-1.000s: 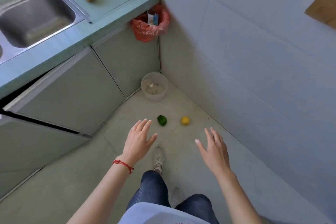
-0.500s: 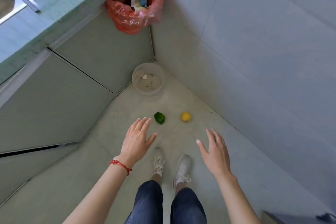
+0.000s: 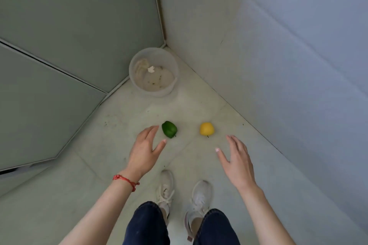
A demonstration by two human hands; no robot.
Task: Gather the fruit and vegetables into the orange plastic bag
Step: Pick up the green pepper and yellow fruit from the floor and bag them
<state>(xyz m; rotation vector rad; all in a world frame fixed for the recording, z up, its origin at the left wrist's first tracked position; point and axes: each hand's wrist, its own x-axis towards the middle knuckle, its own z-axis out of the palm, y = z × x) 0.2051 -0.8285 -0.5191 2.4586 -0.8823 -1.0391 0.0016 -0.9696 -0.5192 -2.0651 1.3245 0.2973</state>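
left hand [image 3: 144, 150] spread, empty, over green pepper [image 3: 169, 129] on floor [image 3: 199, 109]; right hand [image 3: 238, 162] spread, empty, near yellow fruit [image 3: 207, 128]: likely two-handed pickup. bag unseen.

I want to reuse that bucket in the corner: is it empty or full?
Nearly empty. The bucket stands upright and its bottom shows, with only a white scrap and some residue.
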